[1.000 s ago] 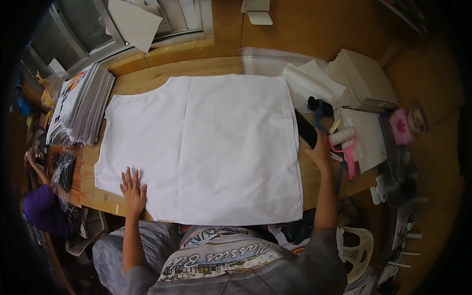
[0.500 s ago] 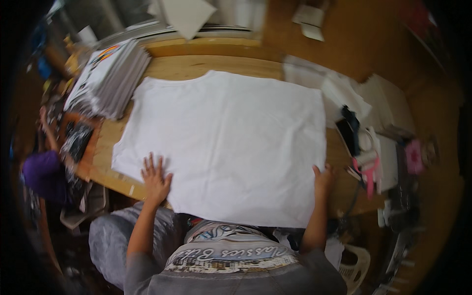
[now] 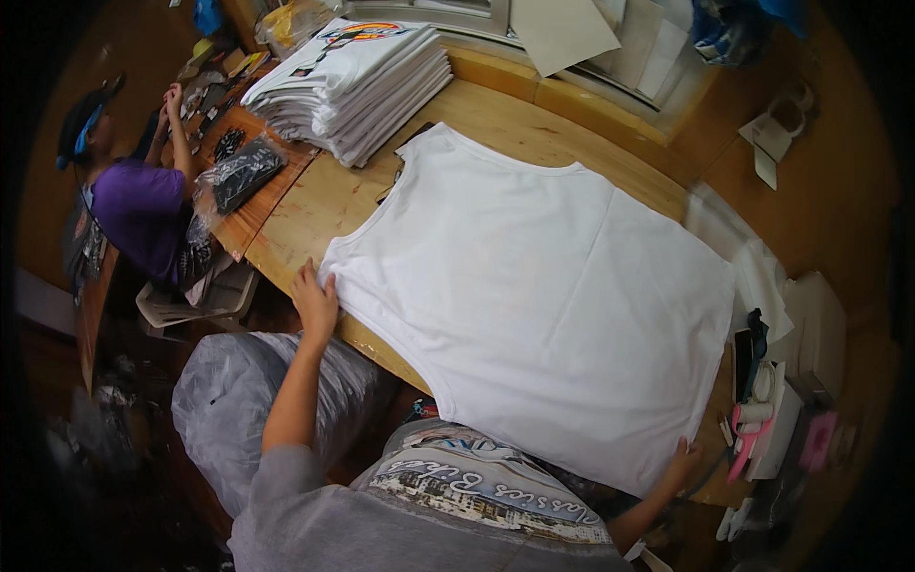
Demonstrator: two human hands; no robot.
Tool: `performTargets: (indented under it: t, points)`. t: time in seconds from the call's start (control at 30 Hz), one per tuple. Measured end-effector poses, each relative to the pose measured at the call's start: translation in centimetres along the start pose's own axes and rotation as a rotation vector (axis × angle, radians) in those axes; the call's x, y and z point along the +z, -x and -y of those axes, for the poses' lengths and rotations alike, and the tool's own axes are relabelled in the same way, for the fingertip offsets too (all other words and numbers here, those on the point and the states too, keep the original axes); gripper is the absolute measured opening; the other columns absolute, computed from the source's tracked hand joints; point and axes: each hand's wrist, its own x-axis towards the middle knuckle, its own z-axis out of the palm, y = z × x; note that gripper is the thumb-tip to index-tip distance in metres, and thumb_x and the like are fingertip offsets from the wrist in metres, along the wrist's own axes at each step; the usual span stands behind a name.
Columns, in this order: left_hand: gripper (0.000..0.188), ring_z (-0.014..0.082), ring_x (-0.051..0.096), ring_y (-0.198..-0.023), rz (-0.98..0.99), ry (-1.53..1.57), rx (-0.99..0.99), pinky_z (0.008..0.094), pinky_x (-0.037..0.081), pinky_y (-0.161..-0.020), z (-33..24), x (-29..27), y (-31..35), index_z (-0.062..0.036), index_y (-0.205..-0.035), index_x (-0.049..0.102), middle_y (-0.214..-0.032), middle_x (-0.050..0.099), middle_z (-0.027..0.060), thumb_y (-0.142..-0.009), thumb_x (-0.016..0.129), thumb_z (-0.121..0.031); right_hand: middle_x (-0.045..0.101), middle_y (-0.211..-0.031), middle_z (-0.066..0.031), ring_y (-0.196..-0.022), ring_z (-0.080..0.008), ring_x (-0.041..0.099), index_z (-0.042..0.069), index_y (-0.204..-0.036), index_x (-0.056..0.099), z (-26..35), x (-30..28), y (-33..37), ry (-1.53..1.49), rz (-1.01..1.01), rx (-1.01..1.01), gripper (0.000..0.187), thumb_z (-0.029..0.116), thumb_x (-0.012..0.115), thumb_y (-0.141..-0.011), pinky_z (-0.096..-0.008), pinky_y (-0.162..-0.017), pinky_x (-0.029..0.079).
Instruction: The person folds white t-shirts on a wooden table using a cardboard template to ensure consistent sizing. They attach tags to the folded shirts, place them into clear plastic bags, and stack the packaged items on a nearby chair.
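A white sleeveless shirt [image 3: 534, 296] lies spread over the wooden table, with its shoulders to the left and its hem to the right. At the near shoulder strap, my left hand [image 3: 317, 303] is closed round the edge of the cloth, its thumb on the shirt side. My right hand [image 3: 678, 469] pinches the near hem corner at the lower right; some of its fingers are hidden. The cloth shows faint creases, and its near side hangs over the table edge above my lap.
A stack of folded white printed shirts [image 3: 348, 91] stands at the far left, beside a plastic-bagged dark pack [image 3: 250, 176]. A co-worker in purple [image 3: 143, 205] sits at left. A phone [image 3: 743, 365], a pink-handled tool [image 3: 748, 443] and a white box [image 3: 813, 329] are at right. A large plastic bag [image 3: 233, 405] lies below.
My view has swung left, bringing in more of the stack and the co-worker. My left hand has gone from lying spread on the cloth to closing at the shoulder strap.
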Motion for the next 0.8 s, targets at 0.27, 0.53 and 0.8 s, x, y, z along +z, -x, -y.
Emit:
performTargets:
  t: [0.27, 0.53, 0.8]
  points:
    - [0.019, 0.0367, 0.054, -0.064, -0.039, 0.235, 0.014, 0.0405, 0.040, -0.057, 1.1, -0.3, -4.8, -0.0021, -0.083, 0.048, -0.066, 0.054, 0.0207, -0.076, 0.058, -0.016, 0.055, -0.082, -0.0119, -0.076, -0.0257, 0.052, 0.000, -0.089, 0.052, -7.7, 0.9, -0.3, -0.281, -0.093, -0.086, 0.029, 0.009, 0.067, -0.067, -0.0331, -0.074, 0.040]
    - [0.022, 0.0277, 0.044, -0.093, 0.042, -0.084, 0.318, 0.0392, 0.035, -0.077, -4.7, 0.7, -4.9, -0.0069, -0.096, 0.049, -0.099, 0.049, 0.0086, -0.075, 0.053, -0.009, 0.054, -0.101, -0.0164, -0.095, -0.0287, 0.050, -0.001, -0.102, 0.050, -2.2, 1.7, -5.4, -0.152, -0.105, -0.313, 0.036, 0.017, 0.061, -0.074, -0.0331, -0.085, 0.037]
    - [0.043, 0.0241, 0.020, -0.126, 0.343, -0.121, 0.573, 0.0478, 0.015, -0.099, -10.8, 9.3, -13.2, -0.0183, -0.127, 0.036, -0.137, 0.023, 0.0059, -0.087, 0.035, -0.033, 0.057, -0.082, -0.0096, -0.084, -0.0189, 0.054, 0.002, -0.094, 0.054, 6.2, 6.5, -16.6, -0.845, -0.023, -0.280, 0.034, 0.002, 0.068, -0.063, -0.0264, -0.076, 0.041]
